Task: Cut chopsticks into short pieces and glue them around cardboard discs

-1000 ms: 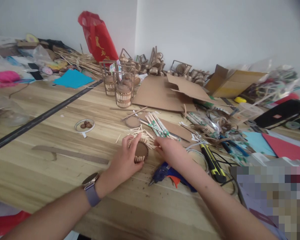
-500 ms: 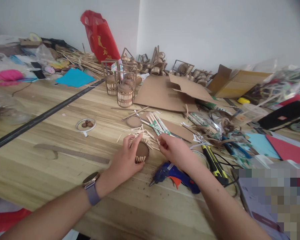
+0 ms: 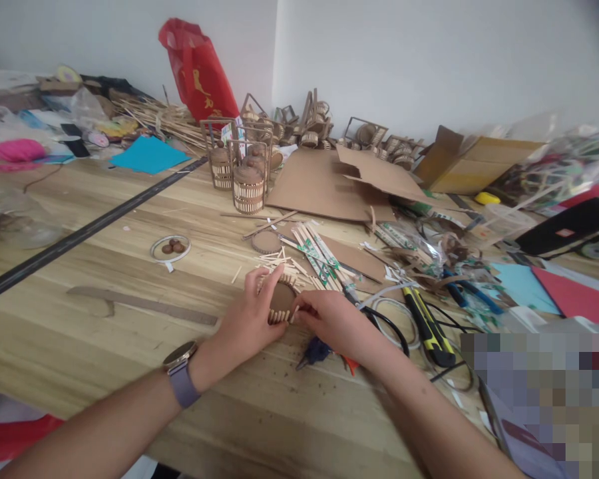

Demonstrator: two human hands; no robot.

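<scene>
The round cardboard tray (image 3: 283, 297), ringed by upright sticks, sits on the table (image 3: 259, 426), inward from its near edge. The left hand (image 3: 249, 309) curls thumb and fingers around the tray; squeezing too hard could bend the wall or loosen the upright sticks. The right hand (image 3: 322, 316) pinches a short wooden stick (image 3: 294, 315) at the rim, where a slip could set it crooked. The glue gun (image 3: 316, 351) lies partly beneath the right hand; if hot, it could burn a lowered wrist. Beyond the tray, loose matchstick-like pieces (image 3: 273, 261) could scatter if knocked.
</scene>
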